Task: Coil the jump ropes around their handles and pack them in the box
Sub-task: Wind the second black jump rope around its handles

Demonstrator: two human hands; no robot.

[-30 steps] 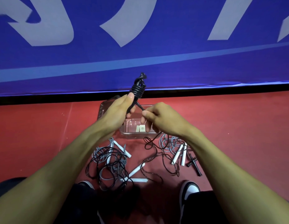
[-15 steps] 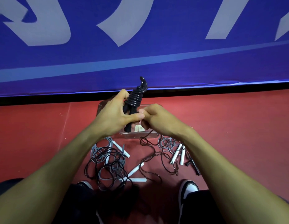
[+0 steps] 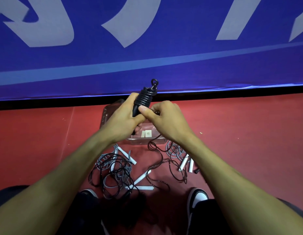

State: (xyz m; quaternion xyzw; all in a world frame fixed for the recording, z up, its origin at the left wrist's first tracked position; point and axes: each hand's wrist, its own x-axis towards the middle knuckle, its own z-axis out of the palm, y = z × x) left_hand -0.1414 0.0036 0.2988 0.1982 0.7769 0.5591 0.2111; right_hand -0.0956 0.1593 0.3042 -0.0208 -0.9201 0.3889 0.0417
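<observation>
Grip: my left hand (image 3: 123, 117) wraps round the lower part of the black handles (image 3: 138, 106), fingers curled tight, holding them upright and leaning a little to the right.
Right hand: my right hand (image 3: 164, 119) touches the left, thumb pressed against the handles just below the coils, fingers curled and pinching the black rope.
Coil: black rope coils (image 3: 144, 98) sit stacked in tight turns on the upper handles, with a small loop sticking out at the top.
Loose rope: the rest of the black rope (image 3: 161, 160) drops from under my right hand and trails in loops over the red floor (image 3: 45, 141).
Box: a clear plastic box (image 3: 107, 114) stands on the floor right behind and below my hands, mostly hidden by them.
Left pile: a tangle of grey and black ropes with white handles (image 3: 113, 172) lies near my left shoe (image 3: 88, 195).
Right pile: a grey rope with white handles (image 3: 179, 155) lies just beside the box, partly under my right forearm.
Backdrop: a blue banner (image 3: 147, 56) with pale lettering stands behind the box.
</observation>
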